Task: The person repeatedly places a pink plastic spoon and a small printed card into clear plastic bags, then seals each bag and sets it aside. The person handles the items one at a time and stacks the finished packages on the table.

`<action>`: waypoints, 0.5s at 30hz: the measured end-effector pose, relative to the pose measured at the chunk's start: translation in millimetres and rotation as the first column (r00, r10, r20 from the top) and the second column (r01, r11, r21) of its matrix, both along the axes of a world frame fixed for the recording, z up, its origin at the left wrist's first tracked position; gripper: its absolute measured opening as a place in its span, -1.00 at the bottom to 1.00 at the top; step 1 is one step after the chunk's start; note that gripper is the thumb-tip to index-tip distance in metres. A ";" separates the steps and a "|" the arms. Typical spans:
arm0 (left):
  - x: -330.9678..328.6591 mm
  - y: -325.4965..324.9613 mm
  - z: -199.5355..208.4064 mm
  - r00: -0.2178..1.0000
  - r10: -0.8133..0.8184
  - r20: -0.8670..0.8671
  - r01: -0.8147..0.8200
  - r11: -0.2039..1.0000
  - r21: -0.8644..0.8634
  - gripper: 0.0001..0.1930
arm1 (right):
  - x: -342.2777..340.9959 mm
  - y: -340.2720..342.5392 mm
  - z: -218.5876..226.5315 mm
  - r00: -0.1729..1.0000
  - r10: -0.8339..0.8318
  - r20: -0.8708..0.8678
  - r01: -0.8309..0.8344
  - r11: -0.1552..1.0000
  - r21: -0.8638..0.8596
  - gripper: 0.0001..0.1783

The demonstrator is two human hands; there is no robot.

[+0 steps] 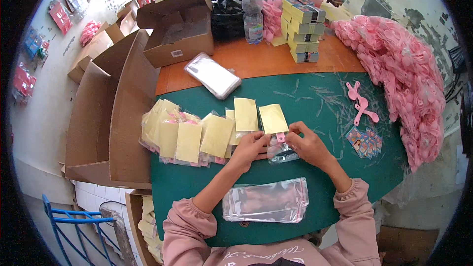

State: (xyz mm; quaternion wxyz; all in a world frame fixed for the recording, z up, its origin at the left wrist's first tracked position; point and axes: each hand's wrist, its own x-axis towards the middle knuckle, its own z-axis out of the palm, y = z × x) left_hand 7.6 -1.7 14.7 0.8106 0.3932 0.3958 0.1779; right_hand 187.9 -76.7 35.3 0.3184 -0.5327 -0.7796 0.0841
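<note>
A clear plastic bag (282,155) lies on the green table top in front of me, with a pale yellow card (273,119) at its far end. The handle end of a pink plastic spoon (281,137) shows below the card. My left hand (252,150) pinches the bag's left edge, its fingers closed. From the right side, my right hand (310,143) grips the bag beside the spoon handle, thumb and fingers together. A row of packed bags with yellow cards (215,135) spreads to the left. Nearer my body sits a stack of flat clear bags (266,200).
Pink spoons (399,74) are heaped along the right side, with loose spoons (362,103) and small picture cards (364,142) nearby. Card bundles (301,29) and a water bottle (253,17) stand at the back. An open cardboard box (128,118) borders the left edge.
</note>
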 end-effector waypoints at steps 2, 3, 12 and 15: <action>-0.1 -0.7 -2.4 1.000 0.009 -0.015 -0.009 1.000 0.012 -0.71 | 2.4 -1.9 -4.5 1.000 0.015 -0.009 -0.015 1.000 0.003 -0.84; -0.2 0.5 -0.5 0.998 0.005 -0.057 0.000 0.997 0.078 -0.69 | 3.2 -1.9 -6.4 0.998 0.022 -0.055 -0.022 1.000 0.000 -0.84; 0.1 -11.8 11.7 0.986 0.141 -0.088 -0.018 0.615 0.788 -0.64 | 13.0 -1.5 -10.7 0.908 -0.091 -0.409 0.031 0.988 -0.152 -0.85; -2.1 -8.8 6.5 0.968 0.103 -0.228 0.189 0.298 0.936 -0.67 | 16.7 -2.5 -14.8 0.787 -0.123 -0.605 -0.074 0.954 -0.291 -0.88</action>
